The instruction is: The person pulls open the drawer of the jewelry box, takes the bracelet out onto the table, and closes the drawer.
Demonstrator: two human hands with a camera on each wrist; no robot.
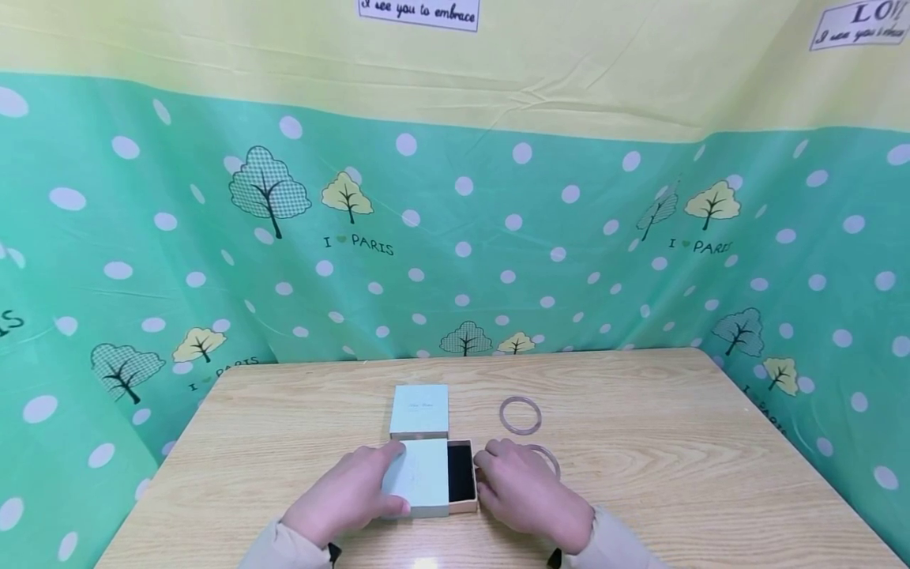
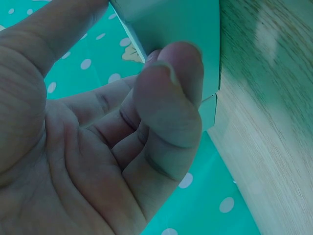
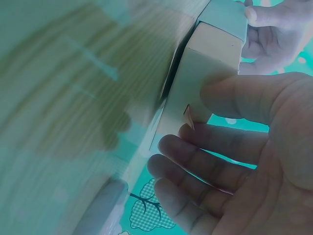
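A pale blue sliding gift box [image 1: 419, 474] lies on the table, its inner drawer [image 1: 462, 506] partly out to the right and showing a black lining. My left hand [image 1: 355, 486] grips the blue sleeve from the left, thumb at the near edge and fingers at the far side. My right hand [image 1: 522, 490] is at the drawer's right end. In the right wrist view its thumb rests by the pale drawer face [image 3: 190, 88], and the index fingertip is close to a small pull tab [image 3: 189, 117]. A purplish bangle [image 1: 549, 457] is partly hidden behind the right hand.
A second pale blue box [image 1: 419, 409], closed, stands just behind the first. Another purplish bangle [image 1: 520, 416] lies to its right. The wooden table [image 1: 640, 427] meets a green dotted curtain [image 1: 498, 261] at the back and sides.
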